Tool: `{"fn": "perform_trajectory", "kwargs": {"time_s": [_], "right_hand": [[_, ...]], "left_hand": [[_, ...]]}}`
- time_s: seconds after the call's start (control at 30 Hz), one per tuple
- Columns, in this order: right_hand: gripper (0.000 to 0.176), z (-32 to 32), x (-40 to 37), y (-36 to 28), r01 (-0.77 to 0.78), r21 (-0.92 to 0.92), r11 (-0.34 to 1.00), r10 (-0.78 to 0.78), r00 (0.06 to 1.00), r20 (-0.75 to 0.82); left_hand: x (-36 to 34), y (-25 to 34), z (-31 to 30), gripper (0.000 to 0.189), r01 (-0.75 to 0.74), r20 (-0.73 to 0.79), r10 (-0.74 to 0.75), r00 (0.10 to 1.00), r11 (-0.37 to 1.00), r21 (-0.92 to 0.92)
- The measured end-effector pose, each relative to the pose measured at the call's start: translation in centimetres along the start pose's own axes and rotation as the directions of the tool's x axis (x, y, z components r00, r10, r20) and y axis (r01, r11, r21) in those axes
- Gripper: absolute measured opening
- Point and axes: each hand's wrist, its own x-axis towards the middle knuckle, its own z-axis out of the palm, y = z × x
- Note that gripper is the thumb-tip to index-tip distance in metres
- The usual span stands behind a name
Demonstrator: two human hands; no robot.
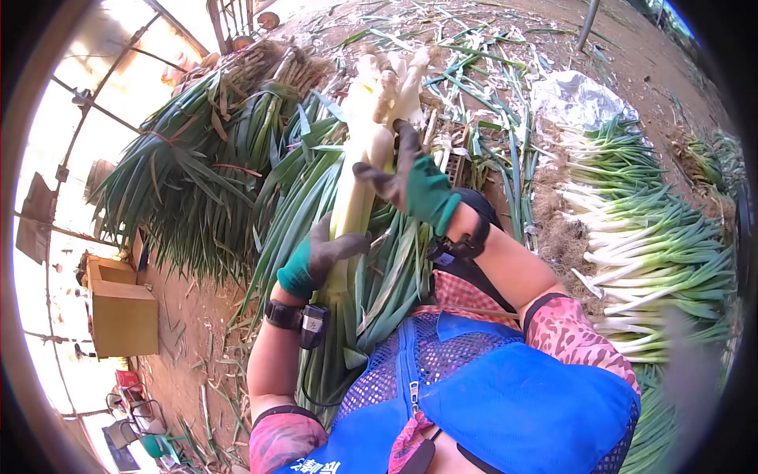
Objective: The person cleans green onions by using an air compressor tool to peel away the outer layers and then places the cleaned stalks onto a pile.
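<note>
Leek [355, 189] sits mid-scene, in front of the torso, between both hands. Long axis runs near to far, leaning slightly right at the far end. White root end points far, away from the person; green leaves point near, down toward the blue vest [505, 395]. Shaft is pale, whitish at the far part, turning yellow-green then green nearer the body. Surface smooth and a bit shiny, with a rounded bulge just past the right hand [414, 178]. Loose white outer layers flare out at the far end, around a thin brownish tip. Whether it is one stalk or a few together, can't tell.

Left hand [324, 257], in a dark grey and green glove, is closed around the shaft, thumb laid across the top. Right hand, same glove type, is farther along on the right side, partly open, thumb and a finger spread in a V against the leek; its other fingers are hidden.

Big pile of untrimmed leeks [205, 158] at left, leaves pointing near, dark green. At right, a row of cleaned green onions [647, 253], white ends left, green tops right, crumpled white plastic sheet [580, 99] at its far end. Leaf scraps [482, 71] litter the dirt ground [185, 316]. Tan box [122, 308] at far left of the scene.
</note>
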Motion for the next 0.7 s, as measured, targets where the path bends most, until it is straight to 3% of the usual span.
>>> {"fn": "perform_trajectory", "kwargs": {"time_s": [0.03,0.1,0.13,0.17,0.2,0.23,0.27,0.33,0.37,0.4,0.43,0.47,0.5,0.53,0.6,0.7], "right_hand": [[0.053,0.1,-0.2,-0.5,-0.04,0.019,0.999,0.04,0.999,0.028],[0.046,-0.7,1.0,2.0,-0.173,0.092,0.981,0.147,0.959,0.241],[0.031,-2.8,2.1,0.1,-0.057,-0.213,0.975,0.117,0.953,0.279],[0.028,-3.8,3.5,1.5,0.302,-0.334,0.893,-0.259,0.951,0.167],[0.024,-5.1,5.8,3.3,0.58,-0.478,0.659,-0.611,0.784,0.109],[0.018,-6.4,7.9,4.8,0.27,-0.545,0.794,-0.361,0.93,-0.066],[0.018,-8.9,10.1,7.1,0.193,-0.348,0.917,-0.279,0.935,-0.219],[0.015,-10.9,12.5,7.5,-0.149,-0.219,0.964,0.088,0.959,-0.268],[0.018,-11.4,12.7,8.4,0.119,-0.41,0.904,-0.212,0.959,-0.19],[0.022,-11.8,12.6,9.9,0.373,-0.56,0.74,-0.481,0.875,-0.052],[0.026,-12.1,12.4,10.2,0.579,-0.65,0.492,-0.685,0.718,0.122],[0.023,-12.4,11.3,10.5,0.536,-0.358,0.765,-0.466,0.843,0.266],[0.024,-12.4,10.4,10.5,0.367,-0.16,0.916,-0.295,0.889,0.352],[0.025,-12.0,9.8,10.5,0.185,0.009,0.983,-0.175,0.912,0.372],[0.03,-11.0,9.2,10.4,0.01,0.264,0.965,-0.092,0.95,0.3],[0.038,-9.2,8.0,9.8,-0.132,0.575,0.807,-0.026,0.965,0.259]], "left_hand": [[-0.1,0.0,0.2,0.051,-0.02,-0.001,0.02,1.0,1.0,0.02],[0.6,-2.7,-1.5,0.054,-0.172,0.057,0.165,0.985,0.975,0.141],[0.3,-2.7,-1.6,0.054,-0.128,0.054,0.123,0.991,0.987,0.099],[0.2,-2.6,-1.7,0.055,-0.085,0.055,0.082,0.995,0.995,0.06],[-0.3,-2.2,-1.7,0.056,-0.052,0.054,0.051,0.997,0.999,0.01],[-1.3,-1.7,-1.4,0.057,-0.019,0.053,0.021,0.998,0.999,-0.042],[-2.2,-1.2,-1.2,0.058,0.017,0.056,-0.012,0.998,0.996,-0.093],[-3.7,-0.3,-0.6,0.061,0.047,0.075,-0.04,0.996,0.994,-0.097],[-4.1,-0.2,-0.5,0.062,0.061,0.085,-0.053,0.995,0.993,-0.099],[-3.9,-0.7,-0.5,0.069,0.073,0.112,-0.058,0.992,0.988,-0.135],[-3.9,-0.7,-0.5,0.07,0.084,0.148,-0.061,0.987,0.985,-0.152],[-3.9,-0.7,-0.5,0.071,0.096,0.185,-0.064,0.981,0.981,-0.166],[-3.9,-0.5,-0.5,0.072,0.107,0.222,-0.065,0.973,0.978,-0.181],[-4.1,-0.3,-0.2,0.073,0.112,0.237,-0.054,0.97,0.964,-0.241],[-4.7,0.4,0.6,0.075,0.126,0.265,-0.03,0.964,0.927,-0.352],[-4.0,1.0,0.6,0.073,0.186,0.437,-0.017,0.899,0.919,-0.347]]}}
